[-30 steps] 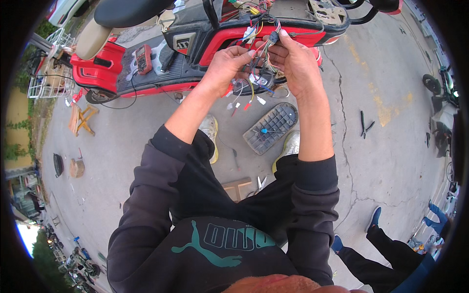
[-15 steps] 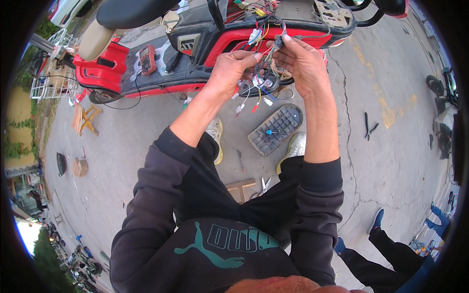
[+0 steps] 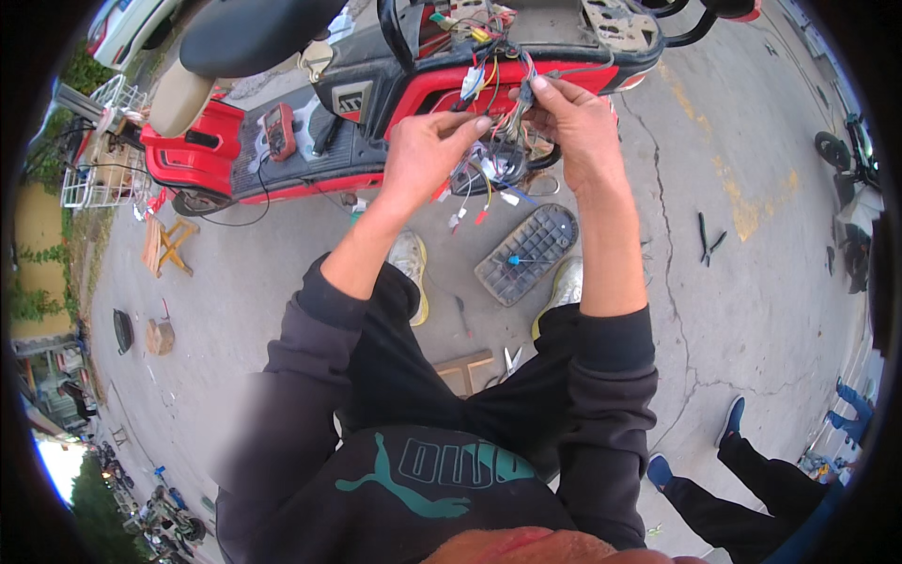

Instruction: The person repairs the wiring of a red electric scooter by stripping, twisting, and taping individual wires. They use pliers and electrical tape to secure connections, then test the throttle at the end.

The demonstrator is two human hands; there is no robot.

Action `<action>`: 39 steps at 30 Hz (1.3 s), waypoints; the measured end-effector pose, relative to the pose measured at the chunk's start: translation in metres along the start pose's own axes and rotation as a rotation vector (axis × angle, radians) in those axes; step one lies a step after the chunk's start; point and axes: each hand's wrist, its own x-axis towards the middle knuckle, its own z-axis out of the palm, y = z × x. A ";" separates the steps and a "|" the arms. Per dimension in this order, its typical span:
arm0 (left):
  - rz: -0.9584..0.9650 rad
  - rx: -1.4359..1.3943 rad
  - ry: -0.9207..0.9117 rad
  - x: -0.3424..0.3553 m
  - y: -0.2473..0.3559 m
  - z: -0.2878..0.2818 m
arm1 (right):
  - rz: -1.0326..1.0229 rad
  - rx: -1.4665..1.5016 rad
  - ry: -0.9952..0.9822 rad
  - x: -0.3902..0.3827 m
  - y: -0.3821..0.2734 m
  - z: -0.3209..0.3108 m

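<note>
Head cam: the only feed I've got at this end, looking down on both hands over a red scooter (image 3: 423,94)

Wire bundle (image 3: 512,120): hanging out of the scooter's side, strung between the two hands, lots of thin coloured leads in a tangle

Right hand (image 3: 583,127): thumb and fingers pinching the bundle near its upper part, so I'd call it the steadying one

Left hand (image 3: 423,150): thumb and forefinger tips brought close together at the left edge of the wires, looks like a pinch on a lead, but I can't tell which one, or if it's really gripped

What just changed: not a lot tbh, the left hand has rolled a bit so more of its back faces me than half a second ago, while the right hand is still up on the bundle

What I make of it: wires are being held up and sorted through, my guess is the left one is going lead by lead

Loose plugs (image 3: 481,217): red and white ends dangling below the hands, none of them mated as far as I can see

Nearby: red multimeter (image 3: 279,132) on the footboard, ribbed grey cover (image 3: 526,256) on the ground between the shoes, pliers (image 3: 709,240) well off to the right
</note>
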 end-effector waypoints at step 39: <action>-0.029 -0.745 -0.264 0.042 0.014 0.015 | 0.204 0.301 0.010 0.010 0.011 0.007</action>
